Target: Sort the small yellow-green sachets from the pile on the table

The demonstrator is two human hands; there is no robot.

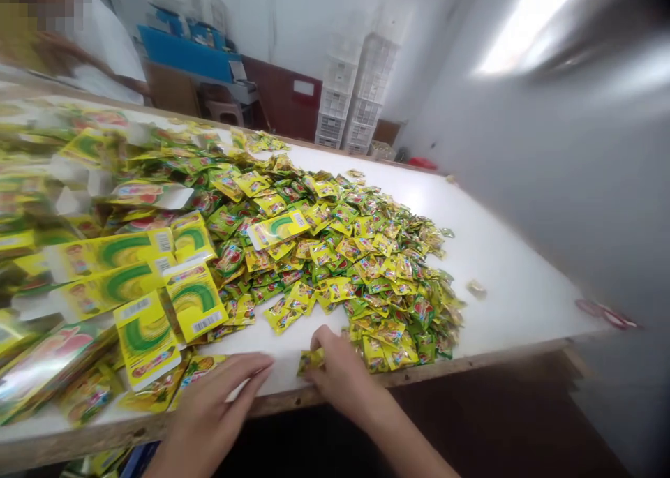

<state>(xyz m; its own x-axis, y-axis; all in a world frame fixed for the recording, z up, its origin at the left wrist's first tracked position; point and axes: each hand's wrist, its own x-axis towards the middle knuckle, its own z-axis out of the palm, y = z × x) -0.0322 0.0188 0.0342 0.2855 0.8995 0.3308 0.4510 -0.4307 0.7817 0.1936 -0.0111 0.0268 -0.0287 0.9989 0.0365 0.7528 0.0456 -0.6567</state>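
Observation:
A small yellow-green candy sachet (308,361) is pinched in the fingertips of my right hand (340,375) at the table's front edge. My left hand (225,394) lies a little to its left, fingers stretched out and thumb slightly apart, with nothing visible between them. A big heap of yellow and green sachets (361,255) spreads beyond both hands. Flat yellow cartons with green swirls and barcodes, such as one carton (148,338), lie left of my left hand. Another yellow carton (278,229) rests on top of the heap.
The white tabletop (502,241) has a worn front edge. Scissors (610,315) lie at the right corner, and a stray sachet (476,289) sits nearer the heap. Behind stand stacked white crates (366,80). Another person's arm (105,70) shows at the far left.

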